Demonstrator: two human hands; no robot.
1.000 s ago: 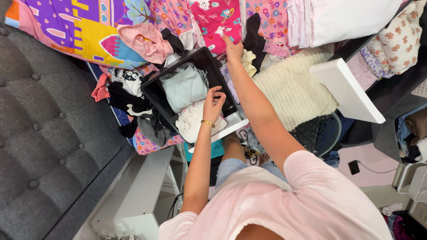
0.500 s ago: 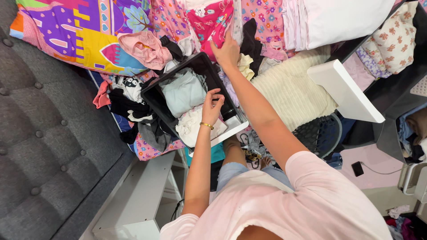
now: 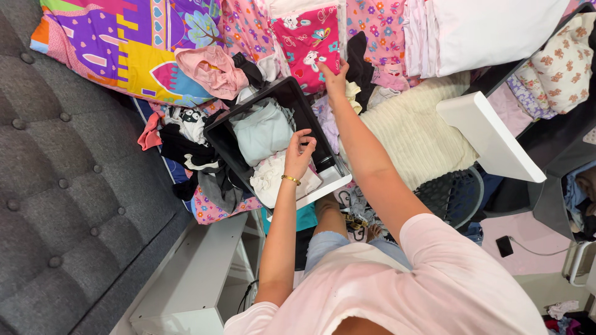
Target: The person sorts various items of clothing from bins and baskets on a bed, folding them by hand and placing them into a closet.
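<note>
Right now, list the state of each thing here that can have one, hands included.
Dark bin: open, part filled.
Pale green garment: folded, in the bin.
White garment: crumpled, in the bin.
Left hand: fingers curled over the bin's contents.
Right hand: gripping the bright pink printed garment.
Pink underwear: crumpled, outside the bin.

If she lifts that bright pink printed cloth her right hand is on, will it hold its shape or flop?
Likely flop: the pink printed cloth lies creased over the pile, and the right hand only touches its lower edge, so the rest would hang. It looks thin, so probably light. It may drag the black garment beside it, since they seem to overlap.
</note>
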